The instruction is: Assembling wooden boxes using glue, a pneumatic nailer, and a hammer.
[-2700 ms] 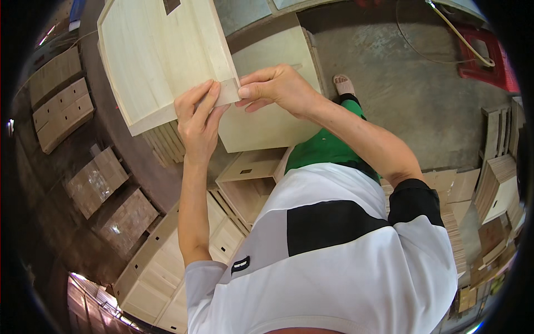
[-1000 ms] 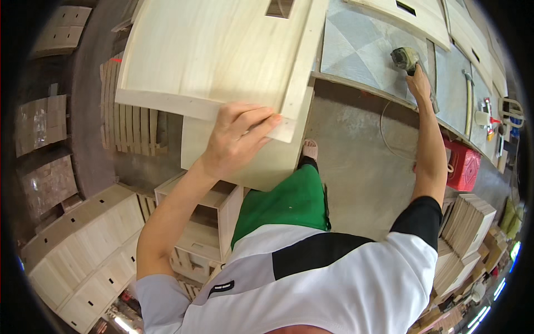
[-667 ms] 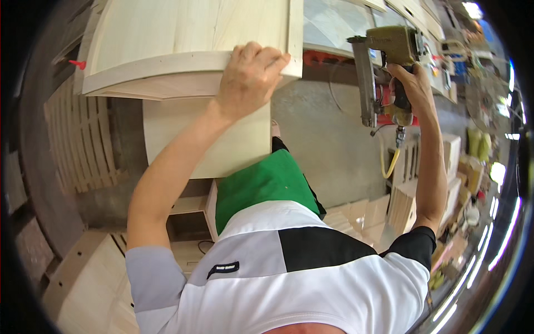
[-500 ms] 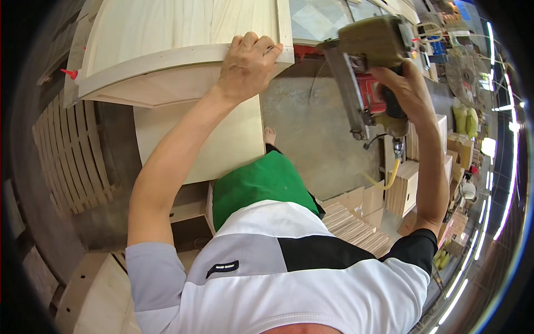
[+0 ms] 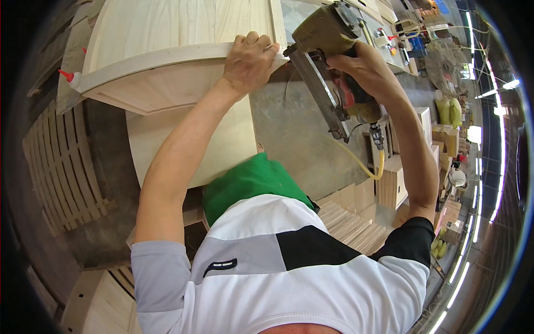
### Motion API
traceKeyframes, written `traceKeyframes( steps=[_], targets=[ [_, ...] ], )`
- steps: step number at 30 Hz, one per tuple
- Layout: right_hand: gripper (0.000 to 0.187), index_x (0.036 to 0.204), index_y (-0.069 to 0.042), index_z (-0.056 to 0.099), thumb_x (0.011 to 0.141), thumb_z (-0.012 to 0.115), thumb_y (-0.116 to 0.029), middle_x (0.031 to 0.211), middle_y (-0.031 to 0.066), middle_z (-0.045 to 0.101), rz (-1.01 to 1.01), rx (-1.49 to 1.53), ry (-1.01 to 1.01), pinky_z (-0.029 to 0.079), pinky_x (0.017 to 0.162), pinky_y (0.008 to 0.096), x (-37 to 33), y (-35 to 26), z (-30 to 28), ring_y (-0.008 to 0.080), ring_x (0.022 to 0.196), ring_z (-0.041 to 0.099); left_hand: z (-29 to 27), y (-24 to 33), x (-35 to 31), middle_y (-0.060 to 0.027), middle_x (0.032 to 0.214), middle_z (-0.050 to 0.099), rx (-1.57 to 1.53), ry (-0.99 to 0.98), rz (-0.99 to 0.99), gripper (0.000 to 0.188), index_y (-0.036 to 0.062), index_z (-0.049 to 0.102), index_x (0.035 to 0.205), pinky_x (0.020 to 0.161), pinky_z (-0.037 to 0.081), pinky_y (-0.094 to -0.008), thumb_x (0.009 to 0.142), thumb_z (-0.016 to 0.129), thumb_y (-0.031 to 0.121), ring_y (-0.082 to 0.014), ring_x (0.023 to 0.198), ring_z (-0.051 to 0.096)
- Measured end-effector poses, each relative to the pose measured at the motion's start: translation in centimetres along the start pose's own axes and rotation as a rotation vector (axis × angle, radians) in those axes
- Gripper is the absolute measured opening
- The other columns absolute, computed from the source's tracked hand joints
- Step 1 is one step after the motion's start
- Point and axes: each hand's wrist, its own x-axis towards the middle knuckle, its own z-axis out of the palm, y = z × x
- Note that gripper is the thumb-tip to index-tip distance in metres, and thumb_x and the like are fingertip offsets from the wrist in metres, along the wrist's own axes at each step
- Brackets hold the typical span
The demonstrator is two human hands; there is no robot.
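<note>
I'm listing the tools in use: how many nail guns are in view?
1: the nail gun in the right hand, its nose close to the corner of the wooden panel near the left hand. Others may be hidden among the distant clutter.

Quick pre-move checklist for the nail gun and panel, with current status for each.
1. Right hand grip around the nail gun handle: ok.
2. Yellow hose coupled at the handle base: ok by look; air pressure not visible.
3. Left hand on the pale edge strip of the wooden panel, near its right corner: ok.
4. Left fingers well away from the gun's nose: not ok. The nose looks close beside them at that corner.
5. Nose seated on the wood: cannot tell; contact or a small gap look alike from this angle.
6. Strip flush at the corner: cannot tell; the left hand covers part of it.
</note>
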Motion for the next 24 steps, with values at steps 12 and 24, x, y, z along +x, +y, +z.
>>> traceKeyframes(
  steps=[12,24],
  targets=[
    [0.029,0.099,0.003,0.06,0.084,0.061,-0.021,0.08,0.0036,0.063,0.015,-0.061,0.019,0.047,0.057,0.0229,0.5,0.2,0.5,0.0076,0.062,0.058,0.3,0.1,0.4,0.0047,0.084,0.052,0.002,0.003,-0.008,0.024,0.0142,0.067,0.095,0.072,0.039,-0.0321,0.071,0.067,0.014,-0.0144,0.083,0.049],
    [0.022,0.091,0.0,0.061,0.079,0.06,-0.018,0.078,-0.0003,0.059,0.072,-0.055,0.084,0.041,0.055,0.022,-0.3,-1.3,1.5,0.0045,0.063,0.05,-5.3,-2.6,-0.8,-0.0148,0.114,0.057,-0.185,-0.071,-0.093,0.049,0.0073,0.057,0.117,0.098,0.039,-0.0416,0.07,0.069,0.012,-0.0315,0.11,0.051]
  ],
)
